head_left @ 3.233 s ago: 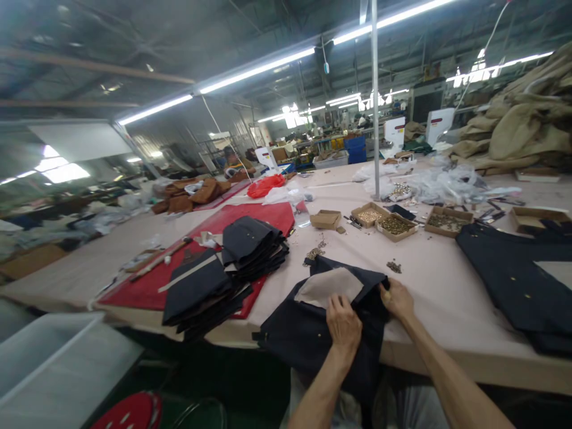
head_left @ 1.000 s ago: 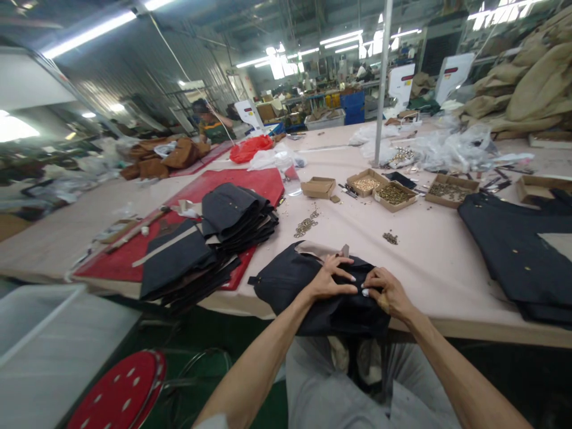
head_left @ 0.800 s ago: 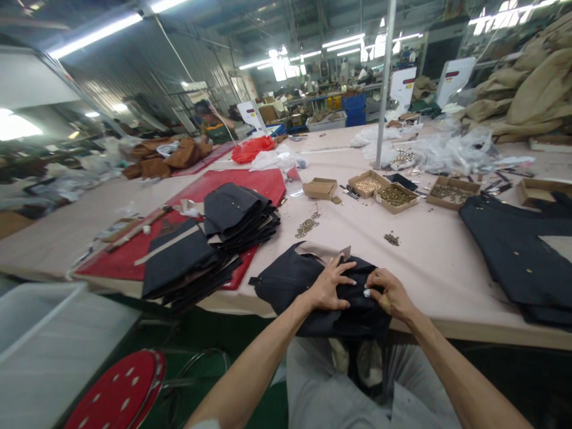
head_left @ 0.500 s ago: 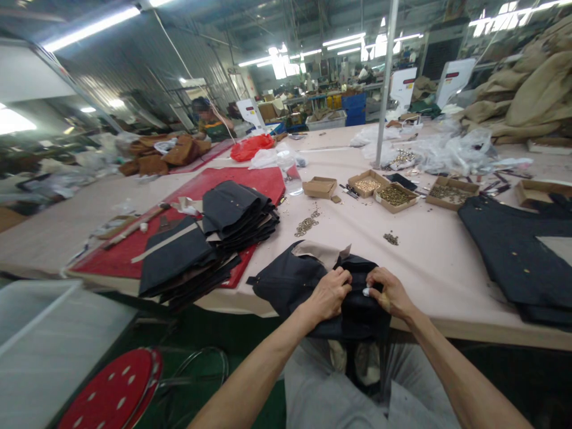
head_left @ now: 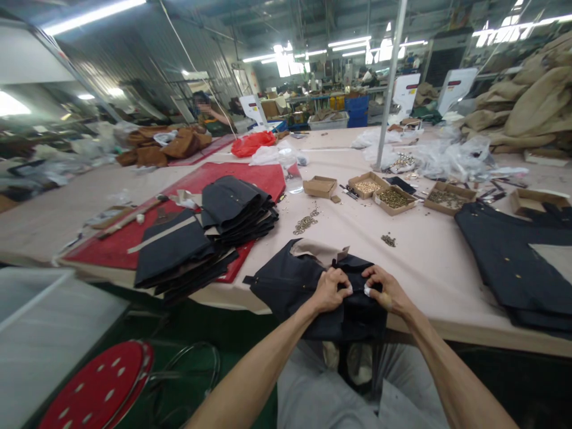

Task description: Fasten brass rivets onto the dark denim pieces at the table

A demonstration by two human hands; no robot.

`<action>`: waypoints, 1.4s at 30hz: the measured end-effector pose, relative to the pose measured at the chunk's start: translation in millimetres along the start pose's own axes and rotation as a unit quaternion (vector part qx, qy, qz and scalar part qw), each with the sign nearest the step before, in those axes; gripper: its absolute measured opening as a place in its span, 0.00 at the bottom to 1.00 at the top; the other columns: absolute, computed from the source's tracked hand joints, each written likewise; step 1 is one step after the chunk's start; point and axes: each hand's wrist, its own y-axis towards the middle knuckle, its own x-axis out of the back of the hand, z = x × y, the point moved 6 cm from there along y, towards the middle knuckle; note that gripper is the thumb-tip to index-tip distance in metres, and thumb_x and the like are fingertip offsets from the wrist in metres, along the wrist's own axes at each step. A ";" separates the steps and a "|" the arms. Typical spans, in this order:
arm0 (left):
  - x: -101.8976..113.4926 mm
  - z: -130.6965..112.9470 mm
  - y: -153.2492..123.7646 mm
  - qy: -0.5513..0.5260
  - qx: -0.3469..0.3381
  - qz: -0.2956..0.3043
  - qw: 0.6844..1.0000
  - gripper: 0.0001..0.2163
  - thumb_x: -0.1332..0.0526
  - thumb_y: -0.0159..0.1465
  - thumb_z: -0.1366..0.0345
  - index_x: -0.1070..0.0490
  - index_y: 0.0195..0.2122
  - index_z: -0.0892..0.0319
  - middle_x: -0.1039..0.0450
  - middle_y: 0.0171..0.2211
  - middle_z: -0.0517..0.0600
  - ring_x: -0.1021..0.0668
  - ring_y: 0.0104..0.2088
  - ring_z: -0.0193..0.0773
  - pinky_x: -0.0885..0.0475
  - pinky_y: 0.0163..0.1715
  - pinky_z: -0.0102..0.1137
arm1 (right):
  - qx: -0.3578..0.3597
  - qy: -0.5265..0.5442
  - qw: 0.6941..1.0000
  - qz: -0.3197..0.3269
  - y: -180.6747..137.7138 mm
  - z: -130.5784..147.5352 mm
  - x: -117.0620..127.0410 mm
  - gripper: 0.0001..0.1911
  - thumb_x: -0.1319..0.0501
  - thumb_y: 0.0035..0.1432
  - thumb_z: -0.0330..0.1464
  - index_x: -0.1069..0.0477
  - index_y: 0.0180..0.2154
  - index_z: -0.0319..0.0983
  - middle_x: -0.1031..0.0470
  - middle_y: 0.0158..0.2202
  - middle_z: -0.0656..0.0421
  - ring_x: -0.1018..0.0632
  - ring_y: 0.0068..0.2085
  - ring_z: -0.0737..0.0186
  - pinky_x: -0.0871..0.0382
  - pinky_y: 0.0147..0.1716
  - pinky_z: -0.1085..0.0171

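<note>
A dark navy garment piece (head_left: 290, 283) with a tan lining flap (head_left: 319, 250) lies at the near edge of the pink table (head_left: 424, 262), hanging over toward my lap. My left hand (head_left: 329, 288) is closed, pinching a fold of the dark fabric. My right hand (head_left: 383, 288) is closed too, its fingertips pinching the same fabric a few centimetres to the right. Both thumbs point toward each other over the cloth.
Stacks of folded dark pieces (head_left: 236, 211) lie on a red mat (head_left: 179, 196) to the left. Cardboard boxes of metal studs (head_left: 393, 198) and loose studs (head_left: 306, 223) sit beyond. More dark fabric (head_left: 509, 256) lies right. A red stool (head_left: 96, 384) stands below left. A person works far back.
My left hand went from lying flat with spread fingers on the fabric to a closed pinch. The tan lining was folded back under the dark cloth; both hands drew closer together.
</note>
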 end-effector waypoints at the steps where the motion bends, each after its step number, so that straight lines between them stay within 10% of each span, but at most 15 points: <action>1: -0.9 1.4 0.4 0.004 0.002 0.000 1.000 0.03 0.34 0.58 0.63 0.24 0.32 0.55 0.25 0.37 0.47 0.28 0.43 0.41 0.37 0.47 0.36 | -0.004 0.001 1.000 0.009 0.5 -1.8 -0.6 0.03 0.37 0.49 0.29 0.26 0.29 0.41 0.26 0.46 0.55 0.26 0.48 0.54 0.33 0.49 0.56; 25: -12.7 10.0 17.6 0.050 0.157 -0.044 0.985 0.13 0.29 0.53 0.54 0.27 0.26 0.57 0.23 0.32 0.48 0.24 0.42 0.42 0.33 0.45 0.36 | -0.123 -0.052 0.991 0.002 15.9 -13.9 -6.2 0.02 0.39 0.45 0.29 0.29 0.26 0.38 0.24 0.40 0.56 0.26 0.34 0.62 0.35 0.35 0.64; 42: -8.3 3.3 32.5 0.035 0.216 0.057 0.974 0.08 0.31 0.47 0.60 0.26 0.21 0.58 0.22 0.27 0.47 0.23 0.30 0.36 0.33 0.30 0.29 | -0.162 -0.075 0.981 0.077 26.9 -24.9 -8.4 0.15 0.40 0.40 0.23 0.29 0.35 0.38 0.24 0.29 0.60 0.28 0.26 0.66 0.40 0.27 0.67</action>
